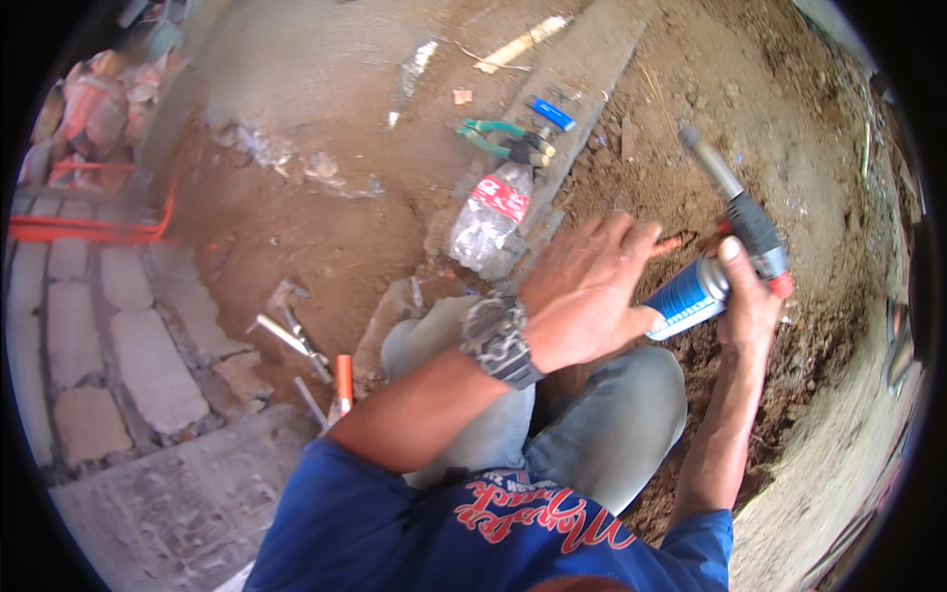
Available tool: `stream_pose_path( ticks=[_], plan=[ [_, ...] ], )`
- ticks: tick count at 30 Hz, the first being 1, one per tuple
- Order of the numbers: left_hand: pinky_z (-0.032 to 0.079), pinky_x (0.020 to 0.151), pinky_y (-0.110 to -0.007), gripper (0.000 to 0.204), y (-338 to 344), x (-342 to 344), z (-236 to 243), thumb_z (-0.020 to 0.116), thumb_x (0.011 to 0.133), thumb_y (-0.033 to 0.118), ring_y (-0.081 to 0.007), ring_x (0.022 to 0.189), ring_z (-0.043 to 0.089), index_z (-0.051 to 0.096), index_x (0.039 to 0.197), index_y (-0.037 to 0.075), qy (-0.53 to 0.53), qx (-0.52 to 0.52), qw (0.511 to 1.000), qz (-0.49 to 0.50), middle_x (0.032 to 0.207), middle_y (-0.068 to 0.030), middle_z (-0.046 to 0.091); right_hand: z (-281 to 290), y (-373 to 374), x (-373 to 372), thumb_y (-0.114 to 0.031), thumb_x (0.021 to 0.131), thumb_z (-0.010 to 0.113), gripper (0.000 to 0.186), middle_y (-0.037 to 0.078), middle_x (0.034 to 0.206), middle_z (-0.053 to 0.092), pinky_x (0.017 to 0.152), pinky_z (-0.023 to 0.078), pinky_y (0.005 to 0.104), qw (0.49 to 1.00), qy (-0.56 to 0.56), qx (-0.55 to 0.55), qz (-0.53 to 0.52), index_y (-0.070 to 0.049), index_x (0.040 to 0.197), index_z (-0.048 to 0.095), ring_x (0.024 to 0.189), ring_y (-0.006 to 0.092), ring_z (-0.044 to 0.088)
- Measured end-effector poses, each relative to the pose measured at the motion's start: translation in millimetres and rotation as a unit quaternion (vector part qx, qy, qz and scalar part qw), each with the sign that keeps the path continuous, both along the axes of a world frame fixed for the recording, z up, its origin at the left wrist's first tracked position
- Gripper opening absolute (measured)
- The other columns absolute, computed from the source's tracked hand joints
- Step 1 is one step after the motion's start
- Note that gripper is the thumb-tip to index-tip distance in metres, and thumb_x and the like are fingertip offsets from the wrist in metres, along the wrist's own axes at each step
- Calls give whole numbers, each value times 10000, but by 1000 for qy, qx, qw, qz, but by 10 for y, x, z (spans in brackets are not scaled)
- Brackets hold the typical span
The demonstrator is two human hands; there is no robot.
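My right hand point(750, 304) is wrapped round the neck of a gas torch, whose black burner head point(758, 237) with red knob sits on a blue and white gas can point(688, 299). The metal nozzle point(708, 158) points up and away to the left; no flame shows. Beside the can's base is my left hand point(592, 291), a dark watch on its wrist, fingers stretched out and thumb at the can's lower edge. Whether the thumb touches the can, I cannot tell. Past its fingertips lies a thin orange piece point(667, 247), partly hidden.
On a plank point(592, 74) ahead lie green-handled pliers point(493, 133) and a small blue cylinder point(550, 113); a crumpled clear bottle point(491, 225) is nearer. Left are an orange tube point(343, 380), thin rods point(286, 335), paving blocks point(148, 365) and an orange frame point(94, 234). Loose soil lies right.
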State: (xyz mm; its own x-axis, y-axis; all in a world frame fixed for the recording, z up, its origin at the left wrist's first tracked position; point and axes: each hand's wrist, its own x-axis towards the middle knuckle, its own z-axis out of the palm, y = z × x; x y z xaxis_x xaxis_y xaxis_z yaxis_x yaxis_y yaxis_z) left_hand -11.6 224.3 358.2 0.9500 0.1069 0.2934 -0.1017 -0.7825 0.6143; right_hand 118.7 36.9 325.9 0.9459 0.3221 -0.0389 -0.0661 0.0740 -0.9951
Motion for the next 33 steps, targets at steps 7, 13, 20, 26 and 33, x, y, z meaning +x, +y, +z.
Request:
stream_pose_path(
  ticks=[7,13,20,26,33],
  plan=[
    [529,880,-494,763,-50,156,129,859,658,235,-436,1015,649,501,1287,-7,-75,-183,977,84,1087,-227,648,706,742,-176,-368,1000,662,530,136,1031,688,878,548,363,979,-101,171,56,53,1304,557,992,225,663],
    [530,827,-493,626,179,7,81,821,618,143,-415,984,660,527,1145,-22,-48,-145,982,113,1059,-235,653,345,538,-104,-342,1083,519,393,103,940,661,744,487,272,957,-249,84,-127,33,1125,626,818,129,601],
    [544,843,-459,623,568,-142,247,883,582,233,-361,967,656,628,1084,-34,-32,-121,986,111,1013,-200,667,821,762,-324,-442,1111,402,502,25,714,480,646,432,307,984,-175,2,-42,-23,898,580,660,141,489],
    [508,966,-462,743,1194,-534,322,922,578,300,-382,1086,624,637,1202,15,-59,-59,982,169,1137,-182,649,1025,1383,-671,-516,1096,369,604,74,761,643,718,538,336,981,-162,-61,89,13,1156,654,692,166,633],
    [497,981,-431,816,2374,-1401,-85,921,618,313,-333,1067,636,580,1295,12,137,29,973,183,1173,-184,649,63,1082,-534,-396,1032,599,357,31,779,666,685,544,316,954,-72,-126,262,-77,1120,734,726,137,639]
  ],
)
